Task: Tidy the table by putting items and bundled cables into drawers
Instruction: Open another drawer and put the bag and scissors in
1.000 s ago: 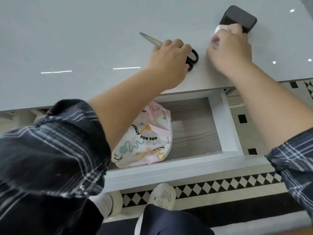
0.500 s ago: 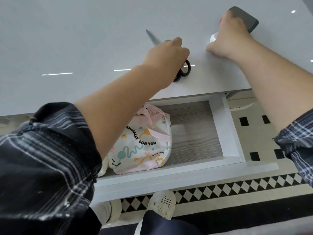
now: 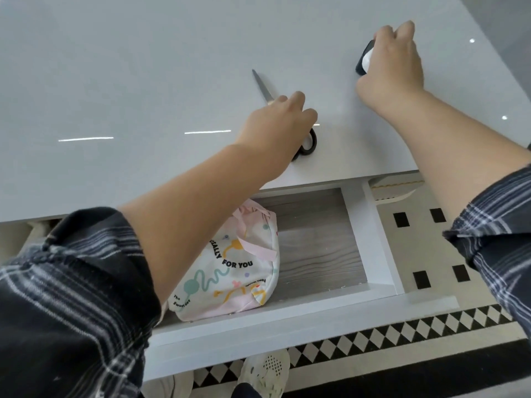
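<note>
At the far left, a dark plaid sleeve [image 3: 71,297] is pushed up the left forearm, which reaches up and across the glossy white surface [image 3: 129,67]. The left hand [image 3: 275,124] lies knuckles-up over the scissors [image 3: 263,87], its fingers [image 3: 298,99] clenched around the middle of them. The closed blades stick out beyond the hand, pointing away and to the left. The black handle loops show from under the hand's near side, close to the surface's front edge. The scissors lie on the surface or just above it; I cannot tell which.

Below the front edge a white drawer [image 3: 370,239] stands pulled open, with a grey wood-grain bottom. A pale printed pouch [image 3: 235,271] reading "FOR YOU" lies in its left part, partly hidden by the forearm. The right part shows bare bottom.

Below the drawer front, a light shoe [image 3: 267,372] stands on the black-and-white patterned floor [image 3: 416,248].

Further right, well apart from the scissors, the right hand [image 3: 393,61] rests near the surface's far right side. Its fingers [image 3: 405,27] are curled down over a black block [image 3: 360,67], grasping it. A white item [image 3: 367,59] is tucked between palm and block; what it is cannot be told. Most of the block is hidden under the hand. The right sleeve [image 3: 502,225], also plaid, enters at the right edge.
</note>
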Motion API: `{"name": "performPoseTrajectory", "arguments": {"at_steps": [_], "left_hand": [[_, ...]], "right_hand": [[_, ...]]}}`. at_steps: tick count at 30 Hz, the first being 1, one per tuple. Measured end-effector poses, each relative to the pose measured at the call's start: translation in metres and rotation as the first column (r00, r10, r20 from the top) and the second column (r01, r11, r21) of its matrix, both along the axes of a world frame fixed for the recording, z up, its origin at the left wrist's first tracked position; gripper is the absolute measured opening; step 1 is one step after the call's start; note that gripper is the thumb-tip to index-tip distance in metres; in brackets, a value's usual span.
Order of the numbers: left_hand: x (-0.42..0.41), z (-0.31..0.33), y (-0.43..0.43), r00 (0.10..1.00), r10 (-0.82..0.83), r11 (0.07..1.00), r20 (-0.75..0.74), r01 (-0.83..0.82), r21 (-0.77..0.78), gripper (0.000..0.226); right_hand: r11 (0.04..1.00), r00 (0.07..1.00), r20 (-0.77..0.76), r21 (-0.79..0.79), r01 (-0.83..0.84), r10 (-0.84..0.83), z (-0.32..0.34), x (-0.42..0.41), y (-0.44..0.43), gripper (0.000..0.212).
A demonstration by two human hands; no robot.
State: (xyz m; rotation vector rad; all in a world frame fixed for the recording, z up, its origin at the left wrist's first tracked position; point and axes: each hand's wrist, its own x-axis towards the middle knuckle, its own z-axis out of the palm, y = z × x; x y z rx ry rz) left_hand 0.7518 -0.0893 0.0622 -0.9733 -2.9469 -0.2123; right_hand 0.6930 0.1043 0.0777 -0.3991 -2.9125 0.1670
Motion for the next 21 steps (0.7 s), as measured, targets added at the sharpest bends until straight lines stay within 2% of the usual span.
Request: {"name": "performPoseTrajectory", "arguments": {"at_steps": [6, 13, 15, 18, 19, 21], "left_hand": [[0.001, 0.001, 0.002, 1.0, 0.006, 0.999, -0.004, -0.006, -0.034, 0.043], [0.002, 0.004, 0.002, 1.0, 0.004, 0.999, 0.018, -0.003, -0.049, 0.043], [0.003, 0.005, 0.002, 1.0, 0.005, 0.999, 0.024, -0.003, -0.051, 0.044], [0.003, 0.004, 0.001, 0.999, -0.002, 0.998, 0.037, 0.005, -0.067, 0.044], [0.003, 0.005, 0.001, 0.999, -0.008, 0.997, 0.046, 0.011, -0.071, 0.043], [0.003, 0.008, -0.001, 0.997, -0.021, 0.998, 0.077, 0.026, -0.064, 0.041]], "right_hand": [[0.999, 1.0, -0.013, 0.051, 0.002, -0.002, 0.004, -0.008, 0.003, 0.044], [0.997, 0.993, 0.12, 0.07, -0.01, 0.001, 0.011, -0.017, 0.01, 0.048], [0.998, 0.985, 0.173, 0.055, 0.01, -0.019, 0.014, -0.021, 0.013, 0.043], [0.999, 0.972, 0.233, 0.044, 0.027, -0.036, 0.019, -0.022, 0.018, 0.02], [0.998, 0.965, 0.262, 0.053, 0.018, -0.032, 0.021, -0.021, 0.019, 0.019], [0.999, 0.942, 0.335, 0.05, -0.004, -0.013, 0.025, -0.017, 0.017, 0.033]]}}
